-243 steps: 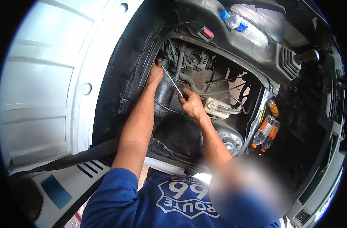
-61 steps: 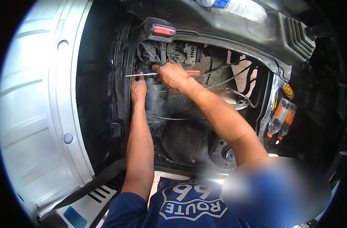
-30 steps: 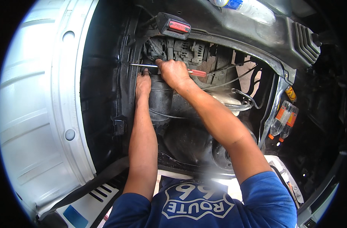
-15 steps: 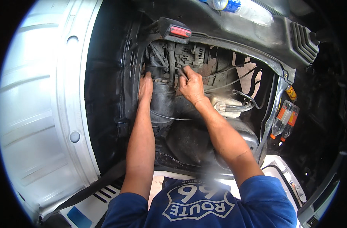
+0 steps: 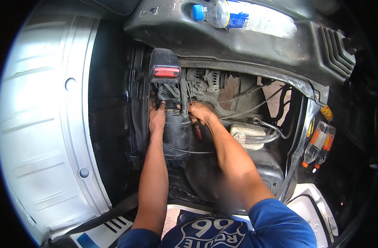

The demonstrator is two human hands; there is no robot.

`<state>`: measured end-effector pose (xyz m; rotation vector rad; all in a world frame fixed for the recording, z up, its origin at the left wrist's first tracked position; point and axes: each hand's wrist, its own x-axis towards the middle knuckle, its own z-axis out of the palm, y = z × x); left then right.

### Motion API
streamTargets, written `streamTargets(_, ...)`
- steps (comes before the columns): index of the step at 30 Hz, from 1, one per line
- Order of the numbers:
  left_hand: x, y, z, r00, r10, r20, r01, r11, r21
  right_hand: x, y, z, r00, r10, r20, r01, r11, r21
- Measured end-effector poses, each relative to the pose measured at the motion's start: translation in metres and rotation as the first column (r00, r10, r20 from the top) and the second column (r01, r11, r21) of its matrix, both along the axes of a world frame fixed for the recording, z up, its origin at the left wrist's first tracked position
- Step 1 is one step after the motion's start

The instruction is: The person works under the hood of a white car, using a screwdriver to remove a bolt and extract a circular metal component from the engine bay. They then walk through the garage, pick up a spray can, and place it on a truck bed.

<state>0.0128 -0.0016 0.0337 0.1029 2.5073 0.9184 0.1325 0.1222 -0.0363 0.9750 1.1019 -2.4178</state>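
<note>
Moved since half a second ago: right hand (image 5: 200, 111), in from apart to the upper right edge of a black cylindrical canister (image 5: 176, 134). Turned since a second ago: red-handled screwdriver (image 5: 198, 132), from crosswise to lengthwise, handle now toward the wearer.

Largest first: engine bay (image 5: 317, 97), already uncovered, with the canister seated in its left part. Above the bay, a blue-capped plastic bottle (image 5: 263, 17). Inside, an alternator (image 5: 205, 80) at the far side and a pale plastic reservoir (image 5: 249, 137) to the right. Over the canister's top end, a seat-belt buckle (image 5: 165, 66); just beside, a hose (image 5: 184, 99). Nothing visibly lifted out; no visible gap between canister and fittings above. Fastenings at the rim too small to judge.

At that rim, left hand (image 5: 157, 120), thumb on top, other fingers hidden down the side; grip impossible to tell. Right hand narrowed, curled around the screwdriver, fingertips near the rim. By judgement, only partway: access gained, tool in hand, work at the rim without visible result so far.
</note>
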Motion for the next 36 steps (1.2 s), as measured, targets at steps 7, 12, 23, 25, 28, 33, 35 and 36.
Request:
streamTargets(7,-0.001,0.002,-0.001,0.999,0.050,0.001,-0.050,0.998,-0.040,-0.009,0.011,0.006,1.000,0.020,-0.005,-0.020,1.000,0.015)
streamTargets(12,-0.008,-0.004,-0.012,0.987,0.116,0.107,-0.126,0.988,0.089,-0.010,0.005,0.003,0.993,-0.075,-0.089,0.077,0.997,0.011)
streamTargets(23,-0.003,0.001,0.001,0.994,0.099,0.052,-0.100,0.995,0.024,-0.018,0.006,-0.008,0.996,-0.078,0.037,0.079,0.997,-0.017)
streamTargets(25,-0.002,0.001,0.001,0.995,0.079,0.068,-0.085,0.993,0.088,-0.020,0.002,-0.008,0.986,-0.160,0.051,0.163,0.985,-0.060)
streamTargets(28,-0.003,0.001,-0.003,0.991,0.122,0.062,-0.127,0.988,0.088,-0.021,-0.003,-0.015,0.975,-0.195,0.105,0.202,0.978,-0.060)
streamTargets(33,-0.004,-0.004,-0.012,0.991,0.120,0.054,-0.125,0.987,0.100,-0.021,-0.009,-0.026,0.961,-0.251,0.119,0.259,0.964,-0.059)
streamTargets(35,-0.005,-0.006,-0.014,0.994,0.100,0.035,-0.104,0.985,0.135,-0.021,-0.009,-0.024,0.958,-0.278,0.070,0.285,0.952,-0.115)
streamTargets(36,-0.006,-0.007,-0.015,0.997,0.072,0.029,-0.075,0.987,0.140,-0.020,-0.008,-0.021,0.953,-0.289,0.093,0.299,0.947,-0.117)
